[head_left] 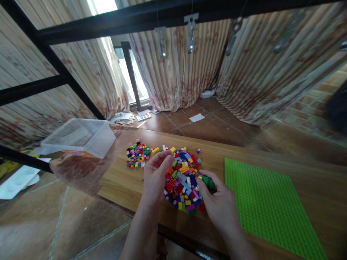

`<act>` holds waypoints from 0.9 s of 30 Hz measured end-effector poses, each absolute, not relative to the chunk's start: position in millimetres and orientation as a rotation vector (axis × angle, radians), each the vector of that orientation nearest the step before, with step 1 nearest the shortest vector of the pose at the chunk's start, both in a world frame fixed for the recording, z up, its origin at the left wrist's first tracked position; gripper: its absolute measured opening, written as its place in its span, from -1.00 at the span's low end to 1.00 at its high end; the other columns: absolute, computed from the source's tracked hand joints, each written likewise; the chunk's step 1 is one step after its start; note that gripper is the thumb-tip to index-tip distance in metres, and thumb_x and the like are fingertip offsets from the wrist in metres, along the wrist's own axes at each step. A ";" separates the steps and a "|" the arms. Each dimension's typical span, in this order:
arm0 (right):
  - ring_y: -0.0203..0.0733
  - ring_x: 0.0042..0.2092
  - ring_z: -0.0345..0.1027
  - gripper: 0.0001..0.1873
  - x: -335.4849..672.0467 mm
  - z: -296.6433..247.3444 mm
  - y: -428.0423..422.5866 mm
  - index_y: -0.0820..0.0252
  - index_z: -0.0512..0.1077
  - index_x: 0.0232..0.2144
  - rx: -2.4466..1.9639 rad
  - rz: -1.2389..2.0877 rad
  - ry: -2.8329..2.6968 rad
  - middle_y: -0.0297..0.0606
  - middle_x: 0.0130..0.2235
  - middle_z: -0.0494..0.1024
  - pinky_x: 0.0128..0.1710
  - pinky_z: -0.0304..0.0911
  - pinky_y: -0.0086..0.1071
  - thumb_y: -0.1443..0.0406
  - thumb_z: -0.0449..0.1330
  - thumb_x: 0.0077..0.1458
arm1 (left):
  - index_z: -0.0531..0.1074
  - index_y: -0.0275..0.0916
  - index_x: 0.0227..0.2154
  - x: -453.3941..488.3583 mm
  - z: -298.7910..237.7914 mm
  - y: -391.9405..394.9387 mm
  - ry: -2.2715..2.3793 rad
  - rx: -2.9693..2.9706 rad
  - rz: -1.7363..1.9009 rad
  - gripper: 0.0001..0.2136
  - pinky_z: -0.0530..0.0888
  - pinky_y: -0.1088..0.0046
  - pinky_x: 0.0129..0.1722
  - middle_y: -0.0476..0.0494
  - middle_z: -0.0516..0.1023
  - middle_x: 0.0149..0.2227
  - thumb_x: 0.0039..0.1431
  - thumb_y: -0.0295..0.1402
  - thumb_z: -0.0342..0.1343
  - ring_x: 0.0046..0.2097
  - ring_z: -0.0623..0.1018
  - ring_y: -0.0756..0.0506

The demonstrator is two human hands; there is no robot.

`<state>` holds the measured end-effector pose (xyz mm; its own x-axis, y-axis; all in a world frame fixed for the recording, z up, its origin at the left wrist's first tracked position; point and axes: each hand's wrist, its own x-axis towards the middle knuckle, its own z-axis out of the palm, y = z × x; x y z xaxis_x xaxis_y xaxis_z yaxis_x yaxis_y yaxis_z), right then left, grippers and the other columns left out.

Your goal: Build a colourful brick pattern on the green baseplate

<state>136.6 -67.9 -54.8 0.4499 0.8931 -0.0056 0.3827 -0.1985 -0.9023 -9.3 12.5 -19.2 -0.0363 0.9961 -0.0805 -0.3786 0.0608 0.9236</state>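
A big pile of mixed toy bricks point(182, 177) lies on the wooden table, in red, blue, yellow, white and other colours. Over its left side is my left hand point(156, 171), thumb and forefinger pinched together; whatever is between the tips is too small to make out. My right hand point(221, 200) is closed around dark green toy bricks point(208, 182) at the pile's right edge, its fingers partly hiding them. To the left of my left hand sits a second, smaller heap of tiny bricks point(137, 154).
A green studded baseplate point(265, 202) lies flat on the right of the table point(211, 142). At the table's left end stands a clear plastic bin point(105, 139). Black metal bars point(114, 27) with hanging clips cross overhead. Papers point(121, 117) lie on the tiled floor beyond.
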 end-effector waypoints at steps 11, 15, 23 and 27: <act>-0.12 -0.21 0.48 -0.62 128.0 -62.5 -62.0 0.08 0.50 -0.05 -1.757 0.609 -1.303 -0.20 -0.13 0.58 -0.18 0.37 -0.25 0.15 0.23 0.06 | 0.58 -0.31 -0.35 -13.1 -15.7 11.7 1.036 0.859 1.310 -0.76 0.46 0.59 -0.30 -0.04 0.60 -0.38 -0.10 -0.31 0.37 -0.36 0.52 0.07; -0.22 -0.34 0.41 -0.63 129.6 -60.3 -62.0 0.08 0.48 -0.04 -1.729 0.623 -1.327 -0.21 -0.10 0.55 -0.25 0.36 -0.29 0.21 0.24 0.05 | 0.56 -0.30 -0.35 -13.0 -19.4 12.5 1.059 0.899 1.249 -0.74 0.48 0.56 -0.30 -0.03 0.62 -0.38 -0.17 -0.35 0.39 -0.36 0.55 0.04; -0.19 -0.13 0.44 -0.62 131.4 -52.3 -68.1 0.02 0.44 0.01 -1.500 0.788 -1.056 -0.24 0.00 0.53 -0.13 0.37 -0.30 0.22 0.17 0.11 | 0.55 -0.26 -0.28 -4.3 -25.1 5.6 1.015 1.043 1.170 -0.75 0.49 0.52 -0.40 -0.04 0.62 -0.41 -0.04 -0.28 0.32 -0.40 0.56 0.00; -0.30 -0.39 0.38 -0.52 133.6 -46.6 -68.9 0.02 0.33 0.12 -1.419 0.901 -0.902 -0.27 -0.13 0.57 -0.36 0.36 -0.37 0.16 0.14 0.15 | 0.55 -0.25 -0.29 -1.3 -23.4 1.9 1.005 1.127 1.129 -0.79 0.47 0.53 -0.40 -0.04 0.61 -0.38 0.00 -0.28 0.30 -0.39 0.55 0.00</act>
